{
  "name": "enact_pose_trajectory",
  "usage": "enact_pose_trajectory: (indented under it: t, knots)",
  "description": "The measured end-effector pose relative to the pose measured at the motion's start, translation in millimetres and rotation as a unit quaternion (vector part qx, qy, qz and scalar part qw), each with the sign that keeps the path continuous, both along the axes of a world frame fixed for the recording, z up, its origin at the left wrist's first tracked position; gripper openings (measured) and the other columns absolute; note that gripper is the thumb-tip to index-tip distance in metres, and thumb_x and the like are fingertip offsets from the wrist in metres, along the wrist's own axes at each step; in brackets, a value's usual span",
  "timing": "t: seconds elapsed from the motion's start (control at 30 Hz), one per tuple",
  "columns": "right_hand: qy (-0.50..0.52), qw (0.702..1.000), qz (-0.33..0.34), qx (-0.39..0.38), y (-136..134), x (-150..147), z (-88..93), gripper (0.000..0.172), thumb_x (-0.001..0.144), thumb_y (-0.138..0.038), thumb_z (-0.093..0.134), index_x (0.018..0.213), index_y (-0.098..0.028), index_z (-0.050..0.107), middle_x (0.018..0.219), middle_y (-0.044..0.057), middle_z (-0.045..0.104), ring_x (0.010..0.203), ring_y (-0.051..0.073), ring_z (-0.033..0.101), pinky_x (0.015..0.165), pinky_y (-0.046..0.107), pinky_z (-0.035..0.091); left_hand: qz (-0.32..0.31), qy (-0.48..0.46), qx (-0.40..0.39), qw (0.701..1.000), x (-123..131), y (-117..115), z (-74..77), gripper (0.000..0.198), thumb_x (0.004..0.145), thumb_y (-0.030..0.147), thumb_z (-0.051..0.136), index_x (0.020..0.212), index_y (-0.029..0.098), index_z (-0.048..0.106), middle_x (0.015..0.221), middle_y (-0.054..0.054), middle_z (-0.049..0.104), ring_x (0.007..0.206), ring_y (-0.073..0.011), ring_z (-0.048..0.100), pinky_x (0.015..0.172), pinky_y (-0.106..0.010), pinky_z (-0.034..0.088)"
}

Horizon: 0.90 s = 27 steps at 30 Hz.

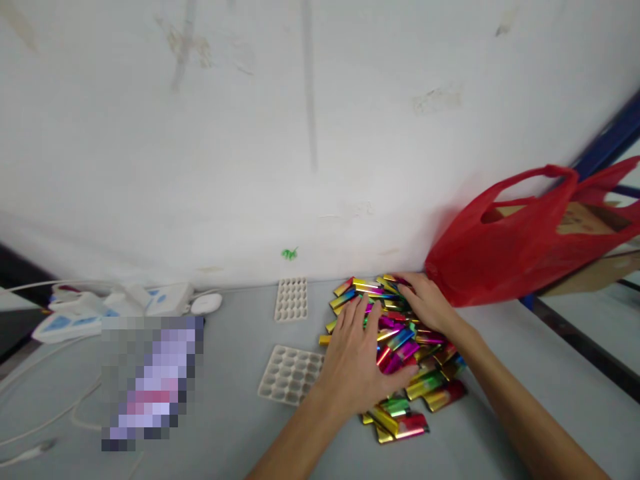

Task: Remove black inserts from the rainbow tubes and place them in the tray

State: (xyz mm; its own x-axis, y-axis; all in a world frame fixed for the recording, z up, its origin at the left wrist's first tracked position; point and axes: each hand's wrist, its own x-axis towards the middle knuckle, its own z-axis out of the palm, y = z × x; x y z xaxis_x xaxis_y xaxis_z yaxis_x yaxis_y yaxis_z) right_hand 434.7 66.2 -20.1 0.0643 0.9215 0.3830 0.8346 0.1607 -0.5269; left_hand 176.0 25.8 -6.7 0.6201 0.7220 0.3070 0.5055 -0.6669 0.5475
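Observation:
A heap of shiny multicoloured metallic pieces, which look like lighter cases, lies loose on the grey table. Over the heap's left side my left hand is spread, thumb out to the right and fingers pointing away, with nothing seen in its grip. My right hand rests along the back right edge of the heap, its fingers stretched out and partly hidden among the pieces. Just left of my left hand lies a pale tray with rows of round holes, its right part covered by that hand.
A smaller holed tray lies near the wall. On the left are a white power strip with cables, a white charger and a pixelated device. A red plastic bag holding cardboard stands at the back right.

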Motion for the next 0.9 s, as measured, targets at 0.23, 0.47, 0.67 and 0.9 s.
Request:
enact_pose_trajectory:
  t: [0.23,0.47,0.67,0.9]
  knots:
    - [-0.043,0.999,0.023,-0.013,2,10,-7.1,0.039,0.105,-0.027,0.05,0.127,-0.017,0.08,0.128,0.016,0.083,0.118,0.034,0.076,0.108,0.049,0.055,0.046,-0.032,0.03,0.998,-1,21,10.5,0.074,0.1,0.058,0.074,0.157,0.018,0.048,0.163,-0.021,0.053,0.155,-0.0403,0.046,0.13,-0.062,0.039]
    - [-0.055,0.998,0.007,-0.018,0,16,-9.1,0.037,0.107,-0.028,0.049,0.126,-0.017,0.079,0.125,0.016,0.082,0.115,0.034,0.076,0.105,0.048,0.057,0.065,0.035,0.047,0.996,12,66,5.9,0.06,0.104,0.058,0.07,0.147,0.017,0.06,0.159,-0.02,0.057,0.15,-0.0399,0.051,0.126,-0.059,0.043]
    - [-0.08,0.996,0.009,-0.04,2,16,-10.4,0.042,0.113,-0.039,0.047,0.14,-0.023,0.073,0.129,0.014,0.077,0.121,0.032,0.07,0.109,0.048,0.054,0.051,0.054,0.057,0.996,19,81,-7.8,0.056,0.105,0.06,0.069,0.146,0.021,0.066,0.157,-0.016,0.06,0.149,-0.0386,0.052,0.125,-0.054,0.044]
    - [-0.133,0.988,-0.007,-0.075,2,7,-12.9,0.051,0.114,-0.057,0.043,0.152,-0.035,0.07,0.12,0.016,0.066,0.118,0.037,0.061,0.105,0.058,0.052,0.043,0.055,0.064,0.995,20,81,-6.7,0.05,0.105,0.056,0.07,0.141,0.021,0.068,0.146,-0.015,0.066,0.141,-0.0361,0.058,0.121,-0.05,0.049]
